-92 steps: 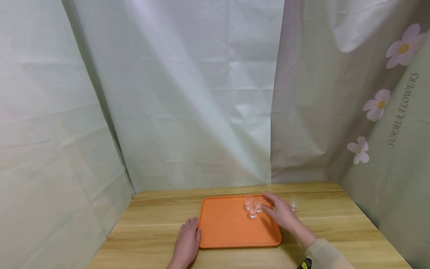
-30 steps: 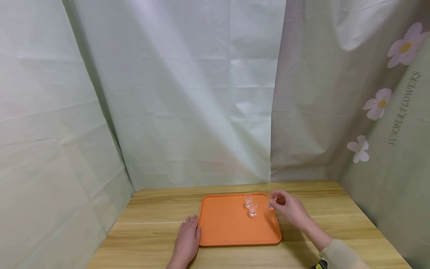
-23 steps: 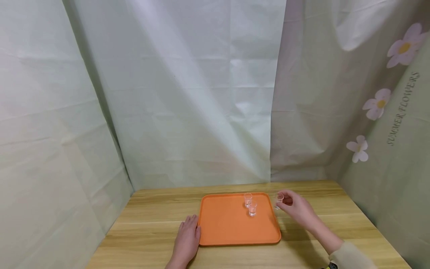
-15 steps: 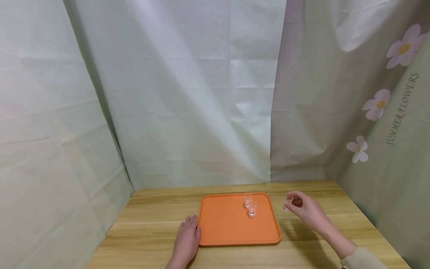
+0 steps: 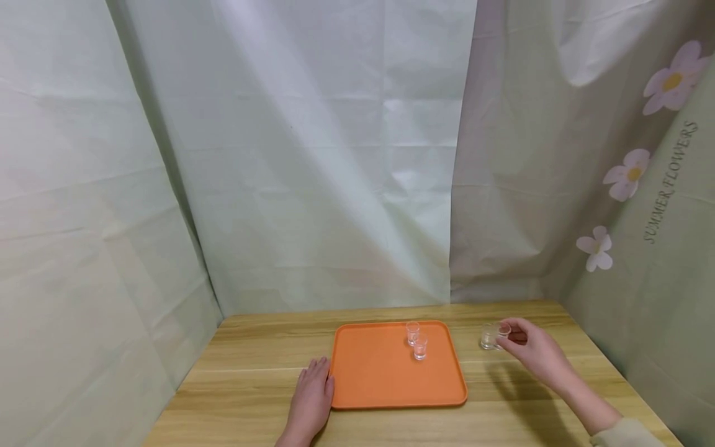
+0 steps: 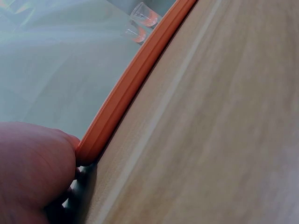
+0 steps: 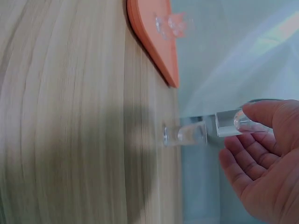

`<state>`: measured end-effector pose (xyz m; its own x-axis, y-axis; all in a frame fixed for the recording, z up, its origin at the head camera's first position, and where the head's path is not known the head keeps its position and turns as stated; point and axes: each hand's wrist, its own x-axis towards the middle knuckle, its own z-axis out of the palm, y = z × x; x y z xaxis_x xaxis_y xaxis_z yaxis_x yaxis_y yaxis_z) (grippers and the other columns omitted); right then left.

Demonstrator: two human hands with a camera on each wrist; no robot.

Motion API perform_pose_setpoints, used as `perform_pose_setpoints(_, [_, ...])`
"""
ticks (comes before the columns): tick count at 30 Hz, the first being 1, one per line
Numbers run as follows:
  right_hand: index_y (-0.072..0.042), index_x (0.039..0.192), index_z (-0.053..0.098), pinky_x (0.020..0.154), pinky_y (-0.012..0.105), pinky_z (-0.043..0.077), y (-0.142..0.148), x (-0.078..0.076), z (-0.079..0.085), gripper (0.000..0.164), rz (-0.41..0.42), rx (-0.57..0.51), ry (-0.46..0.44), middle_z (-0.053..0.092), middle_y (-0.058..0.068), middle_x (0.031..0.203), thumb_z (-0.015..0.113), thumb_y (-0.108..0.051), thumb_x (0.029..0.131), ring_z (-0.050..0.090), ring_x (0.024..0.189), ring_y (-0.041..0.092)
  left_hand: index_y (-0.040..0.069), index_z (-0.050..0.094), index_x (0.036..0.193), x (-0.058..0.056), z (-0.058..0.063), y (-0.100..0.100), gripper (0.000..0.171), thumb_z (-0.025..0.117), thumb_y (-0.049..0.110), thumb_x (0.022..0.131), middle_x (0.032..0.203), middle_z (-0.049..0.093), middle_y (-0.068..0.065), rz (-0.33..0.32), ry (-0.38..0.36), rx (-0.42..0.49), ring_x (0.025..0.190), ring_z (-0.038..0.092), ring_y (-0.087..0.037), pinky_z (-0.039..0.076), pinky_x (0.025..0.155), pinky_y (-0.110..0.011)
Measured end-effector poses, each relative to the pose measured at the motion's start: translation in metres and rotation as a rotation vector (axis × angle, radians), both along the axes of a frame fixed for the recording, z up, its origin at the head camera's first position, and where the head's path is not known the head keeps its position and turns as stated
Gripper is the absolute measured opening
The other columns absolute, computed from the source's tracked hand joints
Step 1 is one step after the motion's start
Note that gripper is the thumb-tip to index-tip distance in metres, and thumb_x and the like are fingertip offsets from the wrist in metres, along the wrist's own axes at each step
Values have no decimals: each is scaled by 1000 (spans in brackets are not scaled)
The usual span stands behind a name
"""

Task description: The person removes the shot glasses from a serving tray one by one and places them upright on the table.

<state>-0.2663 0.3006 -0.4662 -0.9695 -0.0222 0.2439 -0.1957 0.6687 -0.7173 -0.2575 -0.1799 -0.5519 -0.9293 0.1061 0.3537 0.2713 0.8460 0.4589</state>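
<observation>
My right hand (image 5: 533,351) pinches a clear shot glass (image 7: 226,123) between thumb and fingers, to the right of the tray. In the right wrist view this glass is raised off the wooden table. A second shot glass (image 5: 488,337) stands upright on the table just left of the held one, overlapping it in the head view. On the orange tray (image 5: 385,385) two more shot glasses stand close together, one toward the back (image 5: 412,334) and one slightly nearer (image 5: 420,348). My left hand (image 5: 310,397) lies flat with its fingers extended, against the tray's left edge.
The wooden table (image 5: 251,354) runs back to a pale fabric curtain (image 5: 335,186). Another curtain (image 5: 642,279) with printed flowers and lettering hangs along the right side. The tray's low raised rim (image 6: 135,74) shows in the left wrist view.
The right hand has taken one shot glass from the group on the tray and carried it right, past the tray's edge, beside the glass on the table. The left hand has stayed put.
</observation>
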Motion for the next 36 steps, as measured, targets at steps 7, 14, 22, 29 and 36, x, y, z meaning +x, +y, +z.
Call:
perform_pose_setpoints(7, [6, 136, 67, 78, 27, 61, 12, -5, -6, 45, -28, 15, 12, 77, 13, 120, 81, -22, 103, 76, 109, 32, -13, 66, 140, 0, -2, 1, 38, 67, 6, 107, 147, 63, -33, 7, 3, 7, 143, 53, -56, 38, 120, -73])
perform_pose_setpoints(14, [8, 136, 65, 79, 28, 61, 22, -14, -15, 47, -53, 23, -17, 76, 16, 121, 80, -23, 104, 75, 112, 35, -12, 66, 141, 2, 0, 0, 38, 67, 6, 107, 147, 64, -32, 11, 3, 12, 143, 53, -56, 38, 120, -73])
perform_pose_setpoints(22, [9, 128, 67, 83, 37, 59, 29, -23, -27, 41, -67, 61, 17, 78, 14, 113, 82, -18, 102, 76, 105, 33, -12, 66, 140, 1, -1, -1, 38, 67, 6, 107, 146, 64, -33, 0, 1, 15, 142, 54, -57, 39, 119, -73])
perform_pose_setpoints(29, [12, 130, 65, 92, 48, 61, 31, -31, -35, 43, -59, 49, 7, 77, 20, 115, 81, -17, 103, 76, 109, 40, -12, 67, 139, 0, -7, 0, 38, 68, 5, 105, 144, 66, -32, 8, 55, 41, 140, 56, -57, 41, 116, -74])
perform_pose_setpoints(36, [11, 127, 66, 88, 42, 61, 31, -39, -46, 41, -59, 45, 18, 77, 18, 112, 82, -17, 101, 76, 107, 38, -13, 67, 137, 1, -7, 1, 37, 68, 5, 105, 141, 66, -34, -4, 67, 22, 137, 57, -59, 41, 116, -74])
